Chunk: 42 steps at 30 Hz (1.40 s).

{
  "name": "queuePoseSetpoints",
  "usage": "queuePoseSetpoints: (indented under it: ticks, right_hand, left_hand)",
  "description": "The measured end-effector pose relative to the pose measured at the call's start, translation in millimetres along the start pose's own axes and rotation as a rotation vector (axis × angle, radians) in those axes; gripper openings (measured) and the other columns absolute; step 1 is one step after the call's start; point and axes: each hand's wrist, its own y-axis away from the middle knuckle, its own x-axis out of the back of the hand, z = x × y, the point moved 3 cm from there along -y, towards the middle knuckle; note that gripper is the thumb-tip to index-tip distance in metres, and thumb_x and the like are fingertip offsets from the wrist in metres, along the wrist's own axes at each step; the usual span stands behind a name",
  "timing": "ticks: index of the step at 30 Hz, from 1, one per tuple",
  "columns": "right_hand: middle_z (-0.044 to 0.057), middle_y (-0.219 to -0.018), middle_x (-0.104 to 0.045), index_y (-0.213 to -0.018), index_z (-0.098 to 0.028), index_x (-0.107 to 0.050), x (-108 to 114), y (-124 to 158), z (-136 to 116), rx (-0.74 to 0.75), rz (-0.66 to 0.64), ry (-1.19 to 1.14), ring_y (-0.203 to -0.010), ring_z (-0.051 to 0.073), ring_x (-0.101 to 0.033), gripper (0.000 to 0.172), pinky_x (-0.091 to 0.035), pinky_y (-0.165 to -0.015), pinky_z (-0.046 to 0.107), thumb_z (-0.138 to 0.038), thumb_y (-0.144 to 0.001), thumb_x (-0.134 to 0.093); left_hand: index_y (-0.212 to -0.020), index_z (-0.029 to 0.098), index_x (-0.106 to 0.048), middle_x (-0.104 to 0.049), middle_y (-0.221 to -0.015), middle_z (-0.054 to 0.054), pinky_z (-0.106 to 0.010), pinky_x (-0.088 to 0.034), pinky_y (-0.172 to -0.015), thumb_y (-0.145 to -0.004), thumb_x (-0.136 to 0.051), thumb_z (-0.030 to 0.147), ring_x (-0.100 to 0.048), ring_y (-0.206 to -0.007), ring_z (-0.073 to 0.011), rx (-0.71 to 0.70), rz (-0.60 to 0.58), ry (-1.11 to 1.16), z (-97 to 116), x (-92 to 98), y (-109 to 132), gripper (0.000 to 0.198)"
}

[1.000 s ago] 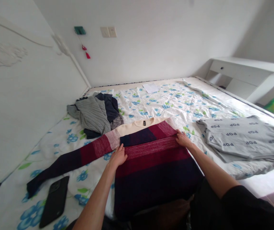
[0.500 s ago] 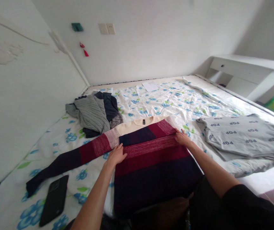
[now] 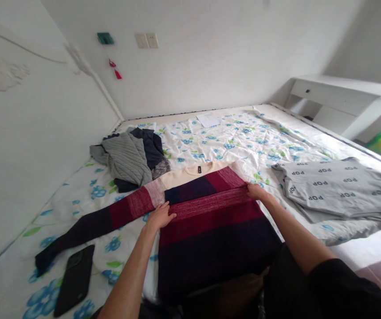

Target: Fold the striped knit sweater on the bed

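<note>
A striped knit sweater (image 3: 210,226) in cream, maroon and navy lies flat on the bed in front of me. Its right-hand sleeve (image 3: 193,189) is folded across the chest, while the other sleeve (image 3: 97,226) stretches out to the lower left. My left hand (image 3: 159,217) rests at the sweater's left side, below the end of the folded sleeve, with its fingers extended and thumb apart. At the opposite side, my right hand (image 3: 257,192) has its fingers closed on the sweater's edge by the shoulder fold.
Left of the sweater lies a black phone (image 3: 75,279). Behind it is a heap of grey and dark clothes (image 3: 128,155). A grey garment printed "POP" (image 3: 336,188) is at the right. Farther back are a sheet of paper (image 3: 208,120) and a white desk (image 3: 339,97).
My right hand has shifted slightly right and down, and its fingers have drawn together on the sweater's edge. The left hand stays nearly still.
</note>
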Motion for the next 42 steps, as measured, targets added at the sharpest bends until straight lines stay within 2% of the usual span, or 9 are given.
queuePoseSetpoints:
  ticks: [7,9,11,14,17,21,30,36,42]
  right_hand:
    - [0.014,-0.133,-0.084,-0.123,-0.02,-0.087,6.7,-3.8,1.2,0.035,-0.118,-0.003,-0.127,0.031,-0.076,0.039,-0.051,-0.113,0.036,-0.017,-0.1,-0.056]
    - [0.013,-0.133,-0.085,-0.131,-0.019,-0.084,4.3,-3.9,2.6,0.025,-0.106,-0.043,-0.125,0.029,-0.077,0.043,-0.051,-0.109,0.033,-0.014,-0.101,-0.054]
    - [0.015,-0.133,-0.084,-0.143,-0.016,-0.077,0.9,-4.7,4.9,-0.027,-0.053,-0.074,-0.124,0.03,-0.078,0.044,-0.052,-0.106,0.034,-0.018,-0.105,-0.055]
    - [0.017,-0.134,-0.084,-0.148,-0.016,-0.072,-4.2,-8.0,8.8,-0.136,0.078,-0.164,-0.125,0.032,-0.078,0.042,-0.053,-0.107,0.036,-0.032,-0.115,-0.051]
    - [0.015,-0.137,-0.083,-0.146,-0.018,-0.073,-9.0,-13.0,13.0,-0.253,0.218,-0.315,-0.128,0.03,-0.078,0.041,-0.053,-0.109,0.035,-0.037,-0.118,-0.049]
    - [0.016,-0.133,-0.084,-0.148,-0.016,-0.07,-14.3,-21.7,16.2,-0.386,0.317,-0.438,-0.122,0.03,-0.08,0.041,-0.055,-0.106,0.035,-0.036,-0.117,-0.053]
    - [0.019,-0.136,-0.084,-0.145,-0.014,-0.078,-19.9,-37.6,21.8,-0.39,0.276,-0.387,-0.128,0.032,-0.079,0.044,-0.054,-0.108,0.036,-0.042,-0.116,-0.06]
    - [0.015,-0.113,-0.088,-0.112,-0.018,-0.091,-16.0,-42.8,29.7,-0.345,0.127,-0.307,-0.115,0.034,-0.082,0.039,-0.056,-0.095,0.034,-0.045,-0.113,-0.064]
    - [0.016,-0.116,-0.088,-0.118,-0.016,-0.089,-12.4,-47.2,35.0,-0.385,0.201,-0.315,-0.112,0.03,-0.082,0.039,-0.055,-0.092,0.031,-0.044,-0.115,-0.063]
  left_hand:
    - [-0.123,0.022,-0.085,-0.072,-0.164,-0.013,-0.037,-0.049,-0.129,-0.1,-0.06,0.031,-0.069,-0.151,-0.0305,-0.016,0.029,0.006,4.2,21.9,11.8,0.036]
    - [-0.129,0.023,-0.082,-0.081,-0.148,-0.013,-0.039,-0.056,-0.121,-0.101,-0.059,0.029,-0.076,-0.139,-0.0304,0.004,0.025,0.018,6.7,26.2,15.7,0.037]
    - [-0.152,0.021,-0.072,-0.084,-0.142,-0.015,-0.042,-0.059,-0.117,-0.102,-0.06,0.031,-0.079,-0.134,-0.0327,0.039,0.02,0.033,9.5,29.0,18.9,0.052]
    - [-0.174,0.017,-0.054,-0.074,-0.161,-0.018,-0.045,-0.053,-0.125,-0.104,-0.06,0.037,-0.071,-0.149,-0.0356,0.057,-0.005,0.024,14.7,32.0,22.2,0.073]
    - [-0.176,0.015,-0.052,-0.059,-0.175,-0.018,-0.042,-0.046,-0.132,-0.105,-0.06,0.038,-0.06,-0.161,-0.0351,0.03,-0.044,0.005,20.8,34.7,24.5,0.076]
    - [-0.177,0.011,-0.05,-0.054,-0.179,-0.019,-0.039,-0.042,-0.135,-0.107,-0.058,0.037,-0.057,-0.164,-0.0332,0.027,-0.068,-0.03,25.3,36.6,26.7,0.075]
    - [-0.177,0.012,-0.05,-0.052,-0.18,-0.018,-0.039,-0.042,-0.136,-0.107,-0.056,0.038,-0.058,-0.163,-0.032,0.028,-0.063,-0.001,22.7,32.5,24.3,0.075]
    - [-0.177,0.009,-0.049,-0.053,-0.18,-0.018,-0.036,-0.041,-0.137,-0.107,-0.057,0.039,-0.058,-0.163,-0.0308,0.027,-0.06,-0.006,21.5,33.0,22.1,0.076]
    - [-0.177,0.01,-0.051,-0.054,-0.179,-0.017,-0.033,-0.043,-0.136,-0.107,-0.06,0.039,-0.057,-0.164,-0.0295,0.033,-0.063,0.004,20.0,34.9,22.2,0.076]
